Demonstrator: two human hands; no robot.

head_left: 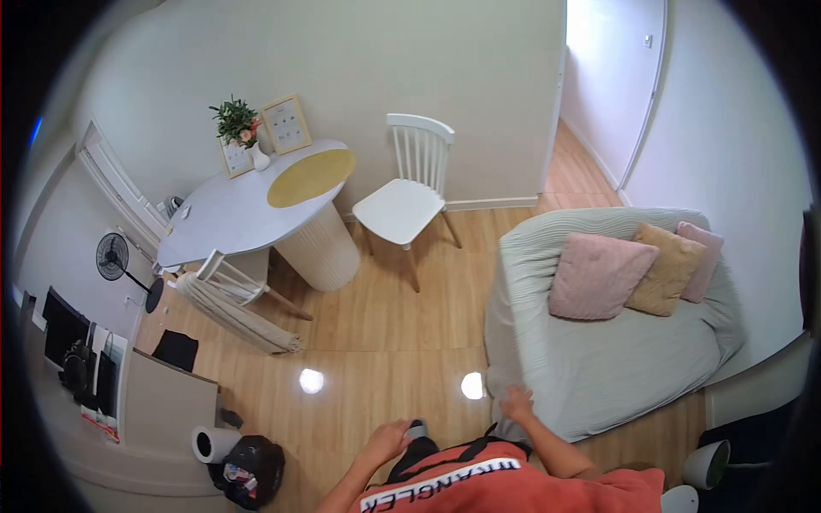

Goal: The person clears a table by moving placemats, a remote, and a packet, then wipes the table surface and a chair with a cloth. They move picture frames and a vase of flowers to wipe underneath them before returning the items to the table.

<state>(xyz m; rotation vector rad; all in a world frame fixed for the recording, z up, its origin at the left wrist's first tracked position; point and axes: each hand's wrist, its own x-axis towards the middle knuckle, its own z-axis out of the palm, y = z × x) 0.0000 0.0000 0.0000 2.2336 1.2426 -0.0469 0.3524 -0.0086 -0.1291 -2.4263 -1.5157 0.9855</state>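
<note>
Near the bottom centre, my left hand (pixel 391 439) is low in front of my body, close to the dark shorts and a grey-and-black shape at my foot. Its fingers are too small to make out clearly. My right hand (pixel 516 403) reaches out beside the front corner of the sofa (pixel 581 368), which has a pale green cover; the fingers look apart and hold nothing that I can see. Whether they touch the cover cannot be told. Between the hands is the red shirt (pixel 513 487) with white lettering.
An oval table (pixel 231 209) with a flower vase (pixel 258 156) stands at the left back. White chairs (pixel 398 209) are beside it, one draped with cloth (pixel 231 312). A fan (pixel 113 256), a black bag (pixel 256 470) and cushions (pixel 603 275) also show.
</note>
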